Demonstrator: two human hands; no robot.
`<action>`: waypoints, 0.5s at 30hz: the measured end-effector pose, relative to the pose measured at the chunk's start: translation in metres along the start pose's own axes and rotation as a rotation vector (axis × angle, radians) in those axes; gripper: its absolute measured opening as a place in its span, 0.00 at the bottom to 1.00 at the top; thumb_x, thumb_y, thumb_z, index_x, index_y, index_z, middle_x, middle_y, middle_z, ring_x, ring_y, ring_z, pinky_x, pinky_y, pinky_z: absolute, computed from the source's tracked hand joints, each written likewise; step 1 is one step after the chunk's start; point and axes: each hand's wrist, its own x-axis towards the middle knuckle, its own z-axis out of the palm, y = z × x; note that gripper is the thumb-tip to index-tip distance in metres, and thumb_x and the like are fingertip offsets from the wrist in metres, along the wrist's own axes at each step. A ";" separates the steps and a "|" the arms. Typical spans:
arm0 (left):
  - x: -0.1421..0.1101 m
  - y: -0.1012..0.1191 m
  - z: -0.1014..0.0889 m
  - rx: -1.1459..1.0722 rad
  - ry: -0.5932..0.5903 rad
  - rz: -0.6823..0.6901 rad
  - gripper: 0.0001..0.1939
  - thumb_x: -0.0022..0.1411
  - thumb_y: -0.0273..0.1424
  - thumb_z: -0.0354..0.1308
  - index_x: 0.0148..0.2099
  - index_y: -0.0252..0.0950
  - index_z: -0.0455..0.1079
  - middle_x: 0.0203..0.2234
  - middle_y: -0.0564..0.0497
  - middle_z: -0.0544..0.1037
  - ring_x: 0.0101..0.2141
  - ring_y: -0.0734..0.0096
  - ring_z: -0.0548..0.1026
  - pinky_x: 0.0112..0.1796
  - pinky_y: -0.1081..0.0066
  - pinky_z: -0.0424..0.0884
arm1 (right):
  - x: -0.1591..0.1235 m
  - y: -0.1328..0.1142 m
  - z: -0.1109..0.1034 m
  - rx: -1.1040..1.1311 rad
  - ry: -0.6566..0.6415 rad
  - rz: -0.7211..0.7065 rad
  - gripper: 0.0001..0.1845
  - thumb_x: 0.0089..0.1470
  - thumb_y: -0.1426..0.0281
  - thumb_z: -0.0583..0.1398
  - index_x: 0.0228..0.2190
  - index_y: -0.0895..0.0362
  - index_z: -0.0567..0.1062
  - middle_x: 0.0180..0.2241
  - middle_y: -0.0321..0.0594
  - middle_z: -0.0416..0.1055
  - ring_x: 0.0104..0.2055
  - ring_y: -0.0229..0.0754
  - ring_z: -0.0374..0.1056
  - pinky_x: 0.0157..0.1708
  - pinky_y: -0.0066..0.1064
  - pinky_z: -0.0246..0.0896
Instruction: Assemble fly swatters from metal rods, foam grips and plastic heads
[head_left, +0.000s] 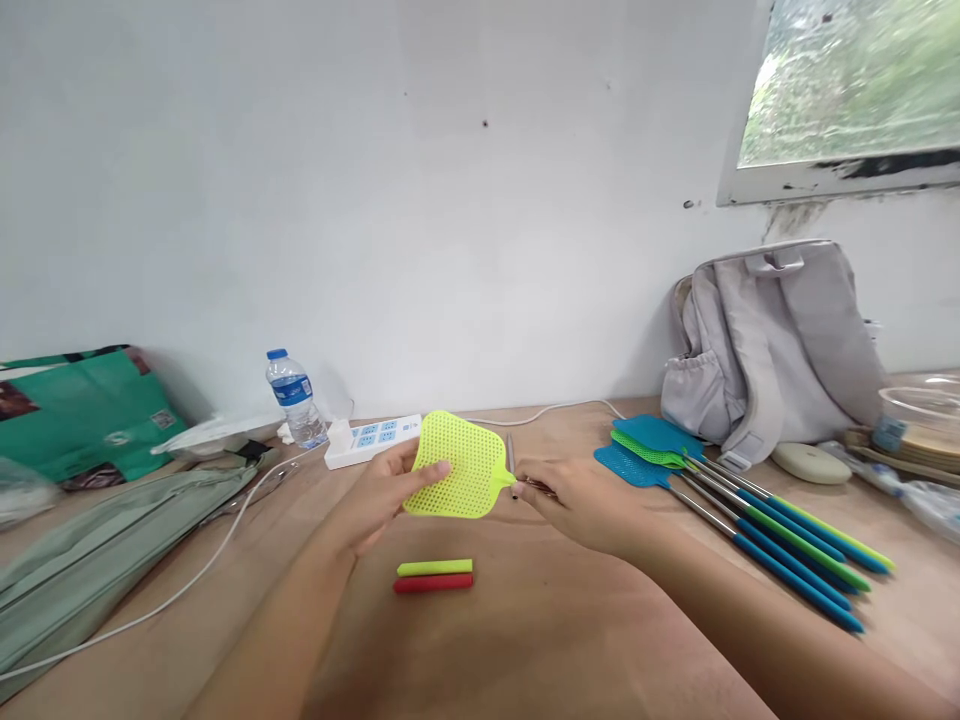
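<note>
Centrally in the frame sits a yellow-green fly-swatter head (459,475), a thin plastic panel with rounded corners, pierced by rows of small holes and tapering to a neck. Its long axis runs roughly left to right, the neck pointing right. The left hand (391,492) is clamped on the panel's left edge, thumb flat over the mesh. The right hand (566,495) closes around a shiny metal piece (541,487), mostly hidden, at the neck's tip. Below, smooth yellow (435,568) and red grip sleeves (433,583) lie on the tabletop (570,640).
</note>
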 end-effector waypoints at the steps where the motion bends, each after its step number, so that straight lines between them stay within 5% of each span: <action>1: -0.003 0.003 -0.004 0.062 -0.065 -0.024 0.27 0.46 0.37 0.63 0.49 0.36 0.66 0.39 0.46 0.76 0.38 0.62 0.74 0.38 0.65 0.70 | 0.000 0.000 0.001 -0.022 0.002 -0.033 0.11 0.57 0.67 0.48 0.30 0.55 0.68 0.26 0.36 0.68 0.26 0.36 0.60 0.24 0.26 0.45; 5: -0.016 0.018 -0.008 0.307 -0.195 -0.024 0.17 0.47 0.36 0.62 0.41 0.37 0.72 0.33 0.50 0.79 0.35 0.64 0.75 0.37 0.67 0.71 | -0.001 -0.003 -0.001 -0.021 -0.046 -0.152 0.11 0.58 0.67 0.48 0.32 0.55 0.69 0.28 0.37 0.69 0.28 0.37 0.61 0.27 0.26 0.48; 10: -0.034 0.035 -0.012 0.427 -0.208 0.014 0.18 0.48 0.35 0.62 0.43 0.38 0.72 0.34 0.51 0.79 0.36 0.62 0.76 0.37 0.64 0.72 | -0.002 0.001 -0.017 0.152 -0.191 -0.280 0.14 0.59 0.65 0.47 0.27 0.57 0.67 0.24 0.34 0.63 0.27 0.34 0.58 0.27 0.25 0.49; 12: -0.041 0.039 -0.029 0.474 -0.086 0.040 0.18 0.44 0.34 0.64 0.41 0.37 0.73 0.33 0.51 0.79 0.35 0.62 0.76 0.37 0.64 0.73 | -0.001 0.016 -0.023 0.253 -0.160 -0.255 0.14 0.58 0.64 0.48 0.25 0.57 0.65 0.23 0.33 0.60 0.26 0.34 0.56 0.27 0.25 0.50; 15: -0.048 0.045 -0.064 0.328 0.435 0.142 0.22 0.35 0.32 0.68 0.37 0.34 0.73 0.30 0.50 0.79 0.31 0.63 0.76 0.28 0.69 0.75 | 0.002 0.051 -0.032 0.554 0.121 -0.058 0.17 0.56 0.59 0.50 0.21 0.56 0.60 0.20 0.30 0.53 0.21 0.32 0.50 0.21 0.24 0.46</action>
